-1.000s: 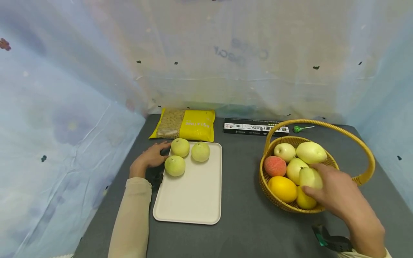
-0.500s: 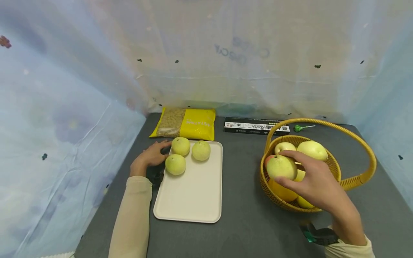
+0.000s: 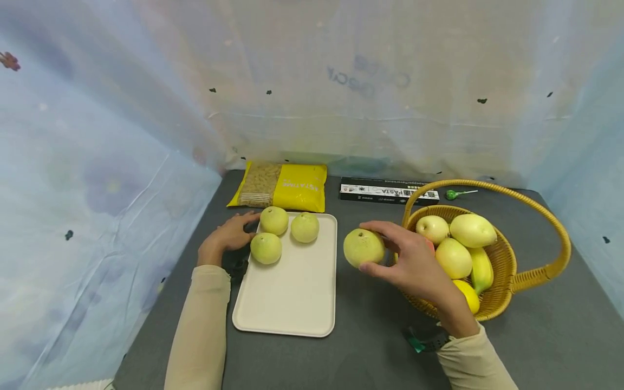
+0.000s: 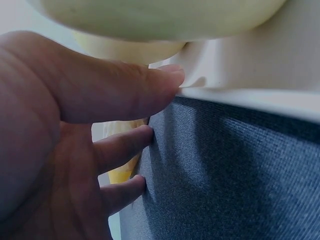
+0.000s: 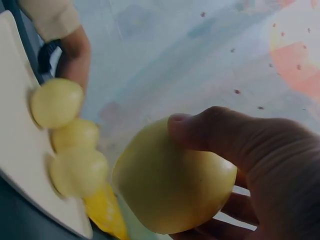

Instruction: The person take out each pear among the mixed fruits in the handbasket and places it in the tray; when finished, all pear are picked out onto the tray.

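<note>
The right hand point(image 3: 414, 262), hiding part of a yellow woven basket point(image 3: 501, 271), grips a round pale-green fruit point(image 3: 363, 248) between basket and cream rectangular tray point(image 3: 292, 303). The left hand point(image 3: 230, 234), fingers loosely spread, lies at the tray's edge.

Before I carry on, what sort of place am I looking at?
Probably a makeshift practice or recording booth rather than a working kitchen: printed sheeting hangs behind and on both sides of a dark tabletop, with a pale tray and woven basket set out on it.
</note>
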Motion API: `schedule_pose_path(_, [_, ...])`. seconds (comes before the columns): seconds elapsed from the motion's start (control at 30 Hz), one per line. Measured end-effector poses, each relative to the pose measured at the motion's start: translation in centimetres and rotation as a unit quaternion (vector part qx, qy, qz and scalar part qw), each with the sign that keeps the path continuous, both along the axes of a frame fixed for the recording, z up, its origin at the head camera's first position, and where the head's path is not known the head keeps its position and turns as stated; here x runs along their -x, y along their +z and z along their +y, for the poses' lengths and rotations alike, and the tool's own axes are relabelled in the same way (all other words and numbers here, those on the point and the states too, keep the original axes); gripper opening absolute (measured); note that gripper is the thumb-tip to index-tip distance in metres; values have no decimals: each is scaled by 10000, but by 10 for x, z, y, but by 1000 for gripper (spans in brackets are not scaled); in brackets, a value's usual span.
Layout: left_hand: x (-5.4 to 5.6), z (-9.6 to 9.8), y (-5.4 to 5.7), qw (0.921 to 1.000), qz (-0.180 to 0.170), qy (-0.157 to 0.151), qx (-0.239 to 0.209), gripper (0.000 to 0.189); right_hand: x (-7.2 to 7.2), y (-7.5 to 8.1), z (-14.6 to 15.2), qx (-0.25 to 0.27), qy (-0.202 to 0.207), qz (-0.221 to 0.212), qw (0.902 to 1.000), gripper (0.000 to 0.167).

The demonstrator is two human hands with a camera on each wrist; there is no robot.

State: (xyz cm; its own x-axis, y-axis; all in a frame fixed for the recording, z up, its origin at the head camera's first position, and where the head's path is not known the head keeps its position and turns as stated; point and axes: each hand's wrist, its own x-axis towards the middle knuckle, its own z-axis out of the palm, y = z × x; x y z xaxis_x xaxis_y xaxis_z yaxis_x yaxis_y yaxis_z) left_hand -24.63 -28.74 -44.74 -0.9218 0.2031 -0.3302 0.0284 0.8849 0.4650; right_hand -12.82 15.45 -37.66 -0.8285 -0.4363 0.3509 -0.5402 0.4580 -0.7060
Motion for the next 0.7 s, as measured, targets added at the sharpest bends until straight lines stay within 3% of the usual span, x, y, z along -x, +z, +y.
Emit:
schedule_pose_path(0.27, [4, -4, -5, 9999, -10, 21, -102, 72, 21, -26, -42, 435, 648, -493, 9957, 68])
schedule_pose_path(0.57, [6, -5, -9, 9999, 6, 37, -139, 72, 45, -65, -75, 672, 609, -865, 9921, 67])
schedule_pose_path(0.7, [1, -2, -2, 9999, -8, 24, -136, 72, 54, -78, -87, 752, 634, -904, 9910, 68])
